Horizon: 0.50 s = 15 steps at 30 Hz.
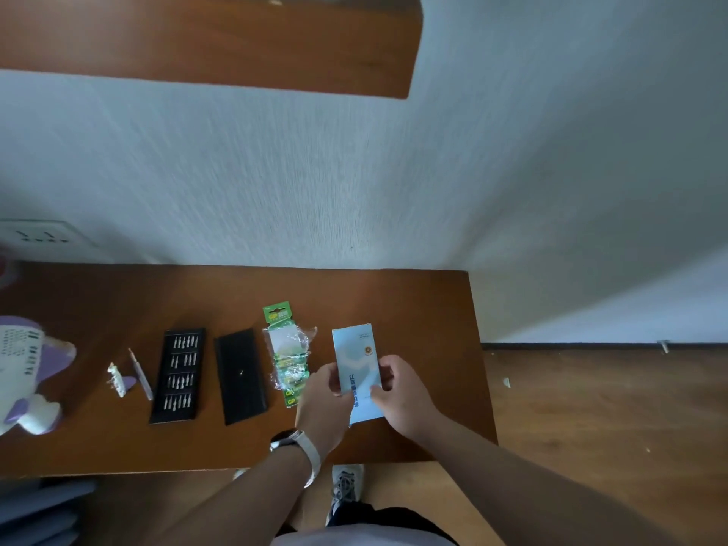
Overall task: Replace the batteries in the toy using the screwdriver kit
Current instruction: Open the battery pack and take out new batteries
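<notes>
Two hands meet over the near right part of the wooden tabletop (413, 301): the left hand (325, 403) and right hand (402, 396) each curl their fingers round the near end of a pale blue box (356, 360), holding it from opposite sides with its long axis running away from the person. Just left of the left hand lies a torn green battery pack (287, 352), its plastic crumpled, batteries showing at its near end, lengthwise toward the wall. Further left a black lid (240, 376) lies flat, then the open black bit tray (178, 375) with four rows of silver bits. Beside it lie a slim screwdriver (140, 374), tip pointing away, and a small white and purple piece (120, 382). The white and purple toy (27, 372) lies at the left edge, well apart from both hands.
</notes>
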### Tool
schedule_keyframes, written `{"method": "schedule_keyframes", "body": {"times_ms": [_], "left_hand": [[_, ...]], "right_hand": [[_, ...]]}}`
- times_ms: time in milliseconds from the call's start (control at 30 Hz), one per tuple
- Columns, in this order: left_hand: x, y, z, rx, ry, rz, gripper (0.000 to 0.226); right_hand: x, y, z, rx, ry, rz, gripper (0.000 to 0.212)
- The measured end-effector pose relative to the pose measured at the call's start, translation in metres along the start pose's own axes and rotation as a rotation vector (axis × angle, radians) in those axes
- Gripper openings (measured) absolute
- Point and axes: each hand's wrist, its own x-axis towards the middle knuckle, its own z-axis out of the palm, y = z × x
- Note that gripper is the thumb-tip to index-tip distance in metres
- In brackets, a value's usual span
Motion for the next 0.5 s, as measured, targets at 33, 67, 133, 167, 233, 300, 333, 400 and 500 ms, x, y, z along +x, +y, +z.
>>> {"method": "schedule_keyframes", "body": {"times_ms": [33, 67, 133, 167, 233, 300, 333, 400, 500], "left_hand": [[0.002, -0.002, 0.002, 0.041, -0.006, 0.015, 0.034], [0.003, -0.004, 0.003, 0.088, -0.01, 0.029, 0.038], [0.004, -0.006, 0.004, 0.161, -0.007, 0.054, 0.044], [0.004, -0.006, 0.004, 0.171, -0.005, 0.067, 0.047], [0.005, -0.005, 0.004, 0.166, 0.008, 0.087, 0.049], [0.006, -0.005, 0.004, 0.181, 0.021, 0.106, 0.05], [0.007, -0.005, 0.005, 0.196, 0.019, 0.12, 0.05], [0.007, -0.005, 0.005, 0.213, 0.01, 0.145, 0.049], [0.007, -0.006, 0.003, 0.22, -0.006, 0.162, 0.05]], "right_hand": [[0.002, 0.002, 0.001, -0.009, -0.003, 0.0, 0.025], [0.004, 0.004, 0.002, -0.017, -0.006, 0.001, 0.024], [0.007, 0.007, 0.005, -0.03, -0.012, 0.004, 0.025], [0.008, 0.008, 0.007, -0.036, -0.013, 0.005, 0.025], [0.011, 0.008, 0.01, -0.059, -0.005, 0.008, 0.027], [0.013, 0.008, 0.011, -0.091, 0.007, 0.015, 0.029], [0.014, 0.008, 0.012, -0.099, 0.011, 0.018, 0.03], [0.014, 0.008, 0.013, -0.118, 0.013, 0.021, 0.031], [0.015, 0.009, 0.013, -0.141, 0.019, 0.011, 0.032]]}}
